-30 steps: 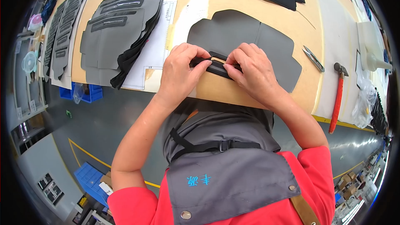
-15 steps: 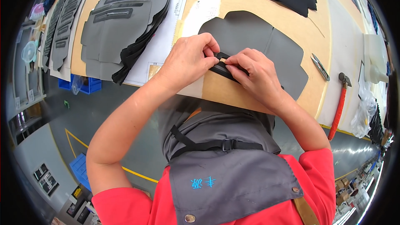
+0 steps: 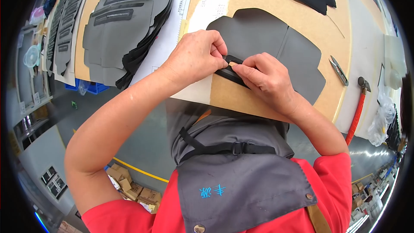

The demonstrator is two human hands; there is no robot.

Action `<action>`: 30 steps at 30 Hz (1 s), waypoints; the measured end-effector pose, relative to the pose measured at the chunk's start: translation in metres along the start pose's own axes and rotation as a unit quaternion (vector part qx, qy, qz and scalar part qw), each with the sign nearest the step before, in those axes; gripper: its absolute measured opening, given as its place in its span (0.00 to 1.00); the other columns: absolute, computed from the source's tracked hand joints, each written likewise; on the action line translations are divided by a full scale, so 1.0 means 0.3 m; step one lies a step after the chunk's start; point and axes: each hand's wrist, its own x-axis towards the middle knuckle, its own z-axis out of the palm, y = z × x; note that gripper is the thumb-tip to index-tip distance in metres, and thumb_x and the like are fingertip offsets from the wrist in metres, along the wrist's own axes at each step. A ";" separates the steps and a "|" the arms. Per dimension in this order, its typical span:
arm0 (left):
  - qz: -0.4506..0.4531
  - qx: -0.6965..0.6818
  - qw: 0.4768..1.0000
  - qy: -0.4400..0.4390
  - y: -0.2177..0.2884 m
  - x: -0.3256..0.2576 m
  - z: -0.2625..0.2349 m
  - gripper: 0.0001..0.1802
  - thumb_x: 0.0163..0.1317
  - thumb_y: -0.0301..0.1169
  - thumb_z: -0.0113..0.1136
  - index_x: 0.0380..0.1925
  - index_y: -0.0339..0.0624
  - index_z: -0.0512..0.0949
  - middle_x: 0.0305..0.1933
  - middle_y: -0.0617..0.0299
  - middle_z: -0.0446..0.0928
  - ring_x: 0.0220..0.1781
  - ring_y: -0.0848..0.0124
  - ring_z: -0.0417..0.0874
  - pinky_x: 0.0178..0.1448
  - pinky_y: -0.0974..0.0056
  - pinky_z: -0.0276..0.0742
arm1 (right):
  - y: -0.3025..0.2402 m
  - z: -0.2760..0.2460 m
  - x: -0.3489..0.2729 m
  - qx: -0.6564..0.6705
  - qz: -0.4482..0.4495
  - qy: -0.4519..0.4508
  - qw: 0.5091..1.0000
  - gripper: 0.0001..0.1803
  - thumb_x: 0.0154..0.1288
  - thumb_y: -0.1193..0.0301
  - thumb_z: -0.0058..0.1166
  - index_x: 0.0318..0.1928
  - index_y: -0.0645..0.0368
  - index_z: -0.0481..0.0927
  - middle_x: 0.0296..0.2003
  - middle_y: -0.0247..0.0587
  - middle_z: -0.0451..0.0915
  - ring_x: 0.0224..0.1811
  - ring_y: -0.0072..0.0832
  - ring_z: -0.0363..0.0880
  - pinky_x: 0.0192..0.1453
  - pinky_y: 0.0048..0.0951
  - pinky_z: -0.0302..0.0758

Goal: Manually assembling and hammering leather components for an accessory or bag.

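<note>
The left hand [image 3: 198, 54] and right hand [image 3: 269, 75] have drawn together over the black strips [image 3: 231, 77], so their fingertips [image 3: 221, 63] nearly meet (a second ago they were clearly apart). The left elbow [image 3: 84, 164] has swung outward, and more cardboard boxes [image 3: 148, 196] now show beside that arm.

The person wears a red top [image 3: 335, 177] with short sleeves [image 3: 116, 216]. Over it there is a dark grey apron [image 3: 246, 190], and its upper part carries blue embroidery [image 3: 212, 191]. I see also round metal snaps [image 3: 199, 228], a brown strap [image 3: 318, 220] and a black belt [image 3: 258, 149] with a buckle [image 3: 237, 148]. The left hand [image 3: 196, 56] and the right hand [image 3: 269, 77] are bare.
</note>
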 end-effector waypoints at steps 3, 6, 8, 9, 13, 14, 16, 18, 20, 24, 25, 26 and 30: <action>-0.024 0.002 1.000 -0.006 0.015 -0.001 -0.001 0.09 0.59 0.26 0.71 0.37 0.36 0.81 0.32 0.65 0.82 0.35 0.76 0.82 0.42 0.68 0.80 | -0.001 -0.013 -0.003 -0.054 -0.043 -0.016 0.997 0.18 0.54 0.78 0.64 0.47 0.60 0.86 0.36 0.36 0.78 0.36 0.31 0.78 0.39 0.33 0.76; -0.027 0.012 1.000 -0.009 0.014 0.004 -0.003 0.10 0.59 0.28 0.72 0.38 0.36 0.81 0.33 0.64 0.82 0.37 0.77 0.82 0.43 0.69 0.81 | -0.006 -0.016 -0.004 -0.073 -0.071 -0.005 0.995 0.17 0.57 0.77 0.61 0.48 0.62 0.84 0.37 0.37 0.78 0.37 0.32 0.77 0.40 0.33 0.75; -0.053 -0.005 0.999 -0.009 0.018 0.007 0.000 0.12 0.59 0.29 0.73 0.38 0.37 0.81 0.33 0.64 0.81 0.37 0.77 0.81 0.42 0.69 0.80 | -0.007 -0.012 -0.005 -0.076 -0.075 0.002 0.994 0.16 0.57 0.77 0.61 0.48 0.63 0.84 0.37 0.38 0.77 0.38 0.32 0.77 0.41 0.33 0.75; -0.075 -0.026 0.997 -0.008 0.024 0.006 0.001 0.13 0.59 0.31 0.74 0.38 0.37 0.80 0.34 0.64 0.80 0.37 0.77 0.80 0.42 0.69 0.79 | -0.008 -0.011 -0.006 -0.083 -0.079 0.006 0.993 0.16 0.57 0.77 0.61 0.47 0.63 0.83 0.37 0.38 0.77 0.38 0.32 0.77 0.42 0.33 0.75; -0.106 -0.036 0.994 0.004 0.041 0.003 0.016 0.14 0.58 0.32 0.75 0.38 0.38 0.80 0.33 0.66 0.78 0.36 0.77 0.78 0.40 0.70 0.75 | -0.014 -0.006 -0.011 -0.092 -0.073 0.011 0.993 0.14 0.57 0.76 0.60 0.45 0.63 0.83 0.38 0.38 0.77 0.39 0.32 0.77 0.42 0.33 0.74; -0.112 -0.040 0.993 0.007 0.039 0.006 0.020 0.15 0.57 0.32 0.76 0.38 0.39 0.80 0.33 0.65 0.78 0.36 0.77 0.77 0.40 0.70 0.74 | -0.015 -0.006 -0.010 -0.097 -0.075 0.012 0.992 0.13 0.57 0.76 0.60 0.45 0.63 0.83 0.37 0.37 0.76 0.39 0.31 0.76 0.42 0.33 0.74; -0.121 -0.042 0.992 0.013 0.034 0.005 0.028 0.15 0.56 0.32 0.76 0.38 0.39 0.79 0.34 0.65 0.78 0.36 0.77 0.76 0.40 0.70 0.73 | -0.017 -0.004 -0.009 -0.098 -0.078 0.016 0.992 0.13 0.57 0.76 0.60 0.44 0.63 0.83 0.37 0.37 0.76 0.38 0.31 0.76 0.42 0.32 0.74; -0.138 -0.056 0.989 0.018 0.037 0.004 0.032 0.17 0.55 0.31 0.77 0.38 0.40 0.79 0.35 0.64 0.78 0.38 0.76 0.76 0.41 0.69 0.73 | -0.018 -0.003 -0.009 -0.110 -0.077 0.012 0.991 0.11 0.59 0.76 0.60 0.43 0.63 0.82 0.35 0.37 0.74 0.37 0.31 0.75 0.41 0.32 0.73; -0.160 -0.067 0.985 0.010 0.048 0.004 0.030 0.17 0.54 0.31 0.77 0.39 0.40 0.79 0.36 0.64 0.78 0.39 0.76 0.76 0.42 0.69 0.72 | -0.018 0.002 -0.012 -0.111 -0.079 0.019 0.991 0.10 0.59 0.76 0.60 0.42 0.63 0.82 0.34 0.37 0.74 0.37 0.31 0.74 0.41 0.32 0.73; -0.189 -0.089 0.978 -0.008 0.062 0.000 0.022 0.17 0.54 0.29 0.77 0.39 0.40 0.79 0.36 0.64 0.78 0.40 0.76 0.77 0.41 0.69 0.72 | -0.022 0.002 -0.013 -0.108 -0.078 0.017 0.991 0.07 0.61 0.76 0.59 0.40 0.63 0.82 0.33 0.37 0.73 0.38 0.31 0.74 0.42 0.32 0.72; -0.190 -0.087 0.978 -0.008 0.064 -0.001 0.021 0.17 0.54 0.29 0.77 0.39 0.40 0.79 0.36 0.64 0.78 0.40 0.76 0.77 0.41 0.69 0.72 | -0.022 0.002 -0.014 -0.107 -0.078 0.019 0.991 0.07 0.61 0.76 0.59 0.40 0.63 0.82 0.33 0.37 0.73 0.38 0.31 0.74 0.42 0.32 0.72; -0.191 -0.097 0.977 -0.011 0.065 -0.002 0.021 0.16 0.53 0.28 0.77 0.39 0.41 0.79 0.36 0.64 0.78 0.40 0.76 0.77 0.42 0.69 0.72 | -0.022 0.003 -0.015 -0.106 -0.076 0.018 0.991 0.06 0.61 0.75 0.59 0.39 0.62 0.81 0.33 0.37 0.72 0.37 0.31 0.74 0.42 0.32 0.72; -0.181 -0.098 0.979 -0.007 0.047 -0.004 0.024 0.15 0.54 0.25 0.77 0.37 0.41 0.78 0.34 0.65 0.78 0.38 0.76 0.78 0.42 0.70 0.73 | -0.022 0.004 -0.015 -0.106 -0.075 0.011 0.991 0.04 0.62 0.75 0.60 0.37 0.61 0.80 0.32 0.37 0.72 0.37 0.31 0.73 0.42 0.33 0.72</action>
